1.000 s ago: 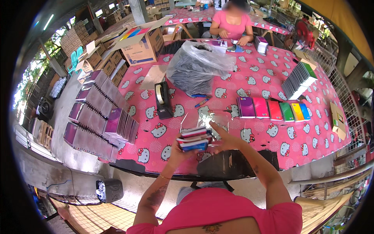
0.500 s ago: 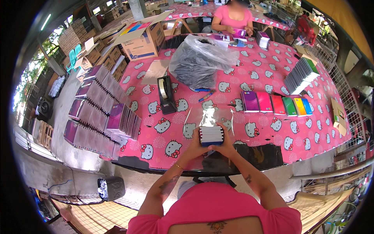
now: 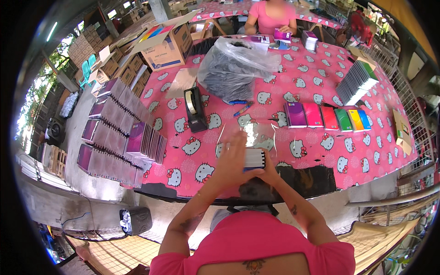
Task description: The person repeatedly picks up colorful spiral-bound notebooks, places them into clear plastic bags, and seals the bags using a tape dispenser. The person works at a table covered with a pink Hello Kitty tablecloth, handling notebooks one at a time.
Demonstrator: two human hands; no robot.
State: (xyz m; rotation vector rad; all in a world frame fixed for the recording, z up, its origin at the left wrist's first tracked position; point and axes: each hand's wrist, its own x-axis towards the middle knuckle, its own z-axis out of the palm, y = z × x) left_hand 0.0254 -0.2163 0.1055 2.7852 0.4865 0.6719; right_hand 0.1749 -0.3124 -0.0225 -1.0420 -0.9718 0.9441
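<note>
Before me is a compact stack of small spiral notebooks (image 3: 255,159), white page edges up, with black binding along its right side and blue at the near edge. My right hand (image 3: 269,170) grips the stack from its right and near side. Raised over the stack's left part is my left hand (image 3: 233,160), fingers stretched out and slightly blurred; it hides that end, and whether its palm touches the stack I cannot tell. A clear plastic sheet (image 3: 265,133) lies on the pink patterned tablecloth (image 3: 190,146) just beyond.
Left stand wrapped notebook stacks (image 3: 103,133) and a purple notebook stack (image 3: 145,142). Beyond are a tape dispenser (image 3: 196,112), pens (image 3: 243,109) and a bag of black coils (image 3: 231,73). Coloured notebooks (image 3: 327,118) lie right. A co-worker (image 3: 272,20) handles a purple notebook across the table.
My left hand has come off the stack's left side and lifted over it, fingers straightened. My right hand still holds the stack. Across the table, the co-worker's hands have shifted.
</note>
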